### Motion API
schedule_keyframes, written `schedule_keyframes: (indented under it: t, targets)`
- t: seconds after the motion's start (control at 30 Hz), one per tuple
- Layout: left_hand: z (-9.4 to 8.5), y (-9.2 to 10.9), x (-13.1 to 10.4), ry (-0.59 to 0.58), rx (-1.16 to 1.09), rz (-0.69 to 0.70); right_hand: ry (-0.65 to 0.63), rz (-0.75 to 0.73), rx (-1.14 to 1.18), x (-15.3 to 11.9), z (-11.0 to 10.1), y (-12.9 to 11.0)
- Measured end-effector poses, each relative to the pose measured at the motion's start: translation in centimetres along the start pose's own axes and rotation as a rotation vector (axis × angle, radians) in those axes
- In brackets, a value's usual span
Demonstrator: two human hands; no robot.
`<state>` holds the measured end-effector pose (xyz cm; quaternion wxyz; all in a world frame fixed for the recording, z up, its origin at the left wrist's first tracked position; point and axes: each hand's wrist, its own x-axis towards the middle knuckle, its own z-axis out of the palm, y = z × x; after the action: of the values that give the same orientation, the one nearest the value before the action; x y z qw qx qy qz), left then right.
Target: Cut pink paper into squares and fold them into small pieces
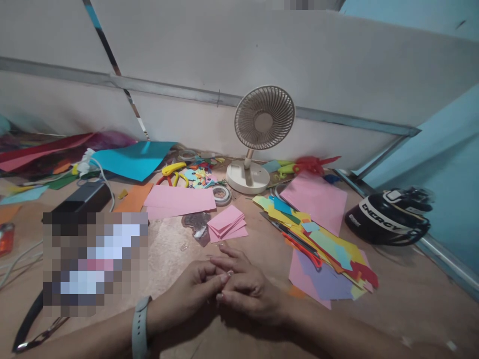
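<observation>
My left hand (196, 286), with a grey band on its wrist, meets my right hand (256, 291) low in the middle of the view. Both have bent fingers, the fingertips pressed close together and partly overlapping. A tiny shiny spot shows between the fingertips, too small to name. Just beyond the hands lies a small stack of folded pink paper pieces (226, 222). Beside it on the left is a dark, irregular patch (196, 226) on the table, and nearer, a small clear loop (183, 247).
A white fan (249, 178) stands at the back, near a tape roll (222, 195) and yellow-handled scissors (174, 168). Orange-handled scissors (305, 249) lie on coloured paper scraps (337, 249) at right. A black jug (387, 217) lies at far right; a blurred-out object (93, 267) is at left.
</observation>
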<state>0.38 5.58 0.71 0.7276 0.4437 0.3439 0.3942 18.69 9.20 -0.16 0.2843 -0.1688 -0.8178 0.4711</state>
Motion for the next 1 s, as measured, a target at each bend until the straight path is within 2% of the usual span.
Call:
schedule_keyframes:
  t: [0.17,0.37,0.5,0.73,0.83,1.0]
  targets:
    - [-0.2,-0.4,-0.1,-0.048,-0.174,-0.075,0.038,-0.144,-0.038,-0.7,-0.7,1.3]
    - [-0.4,-0.6,-0.3,-0.08,-0.339,-0.109,0.067,-0.111,0.055,-0.8,-1.7,1.3]
    - [-0.2,-0.4,-0.4,-0.093,-0.369,-0.11,0.102,-0.013,0.174,-0.5,-1.4,0.7]
    - [0.0,-0.3,-0.4,-0.127,-0.374,-0.08,0.296,0.322,0.451,-0.3,-0.6,-0.8]
    - [0.3,-0.3,-0.5,-0.151,-0.351,-0.047,0.289,0.367,0.498,-0.3,-0.5,-1.0]
    - [0.0,-0.3,-0.3,-0.09,-0.315,-0.042,0.286,0.376,0.458,0.0,-0.7,-0.8]
